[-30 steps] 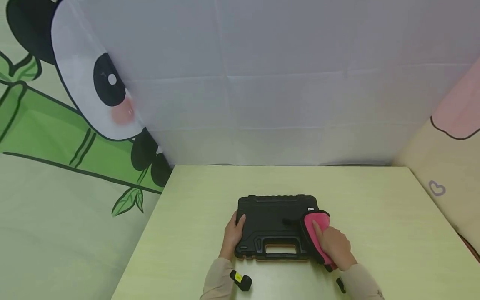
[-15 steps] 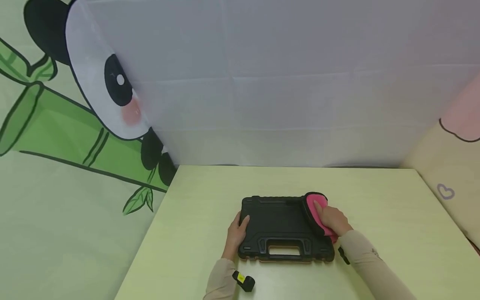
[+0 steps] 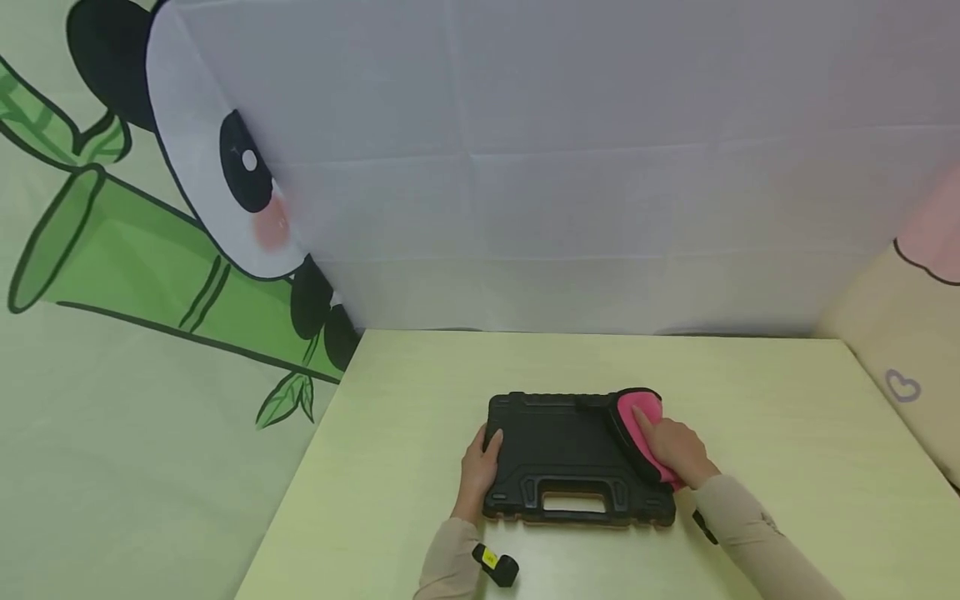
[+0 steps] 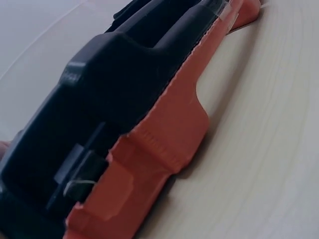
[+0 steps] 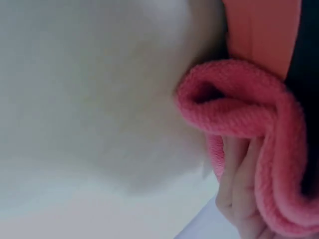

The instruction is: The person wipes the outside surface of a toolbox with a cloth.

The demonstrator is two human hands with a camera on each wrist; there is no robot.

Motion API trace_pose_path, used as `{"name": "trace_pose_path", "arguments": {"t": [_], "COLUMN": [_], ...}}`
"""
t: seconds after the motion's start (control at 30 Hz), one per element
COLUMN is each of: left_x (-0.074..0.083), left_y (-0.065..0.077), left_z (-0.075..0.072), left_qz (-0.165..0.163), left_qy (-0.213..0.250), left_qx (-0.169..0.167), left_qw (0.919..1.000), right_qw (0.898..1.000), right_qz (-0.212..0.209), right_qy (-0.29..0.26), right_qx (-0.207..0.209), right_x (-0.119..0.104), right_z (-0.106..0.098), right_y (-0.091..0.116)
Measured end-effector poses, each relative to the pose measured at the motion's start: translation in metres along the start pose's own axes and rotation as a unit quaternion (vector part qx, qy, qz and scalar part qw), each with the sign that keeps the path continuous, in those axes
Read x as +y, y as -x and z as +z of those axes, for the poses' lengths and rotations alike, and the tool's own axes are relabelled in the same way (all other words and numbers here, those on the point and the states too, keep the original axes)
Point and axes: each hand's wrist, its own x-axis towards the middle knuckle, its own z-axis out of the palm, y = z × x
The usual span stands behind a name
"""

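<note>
A black plastic tool case (image 3: 551, 450) lies flat on the table, its handle facing the near side. Its lower shell (image 4: 164, 129) shows orange in the left wrist view. My left hand (image 3: 480, 467) holds the case's left edge, thumb on the lid and fingers down the side. With my right hand (image 3: 678, 446) I grip a pink cloth with black edging (image 3: 641, 421) and press it over the lid's right side, near the far corner. In the right wrist view the fleecy cloth (image 5: 284, 164) folds around my fingers and hangs over the case's side.
The pale table (image 3: 420, 367) runs back to a white cloth backdrop (image 3: 555, 208). A printed panda and bamboo sheet (image 3: 142, 258) hangs at left. Each wrist carries a small black camera, the left one (image 3: 497, 565) with a yellow label.
My right hand has wiped the cloth from the lid's near right corner up to the far right, then stayed about there. The left hand keeps its hold. The head view has shifted slightly.
</note>
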Motion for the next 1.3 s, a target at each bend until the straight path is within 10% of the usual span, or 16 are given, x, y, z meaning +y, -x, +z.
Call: {"name": "trace_pose_path", "arguments": {"t": [0.7, 1.3], "left_x": [0.007, 0.022], "left_y": [0.001, -0.005], "left_z": [0.012, 0.025], "left_qz": [-0.026, 0.006], "left_qy": [0.006, -0.038], "left_qx": [-0.001, -0.011], "left_qw": [0.9997, 0.9992], "right_qw": [0.999, 1.0], "right_qz": [0.022, -0.01], "right_qy": [-0.027, 0.001], "right_qx": [-0.001, -0.009], "right_x": [0.023, 0.028], "right_z": [0.021, -0.012], "right_y": [0.071, 0.027]}}
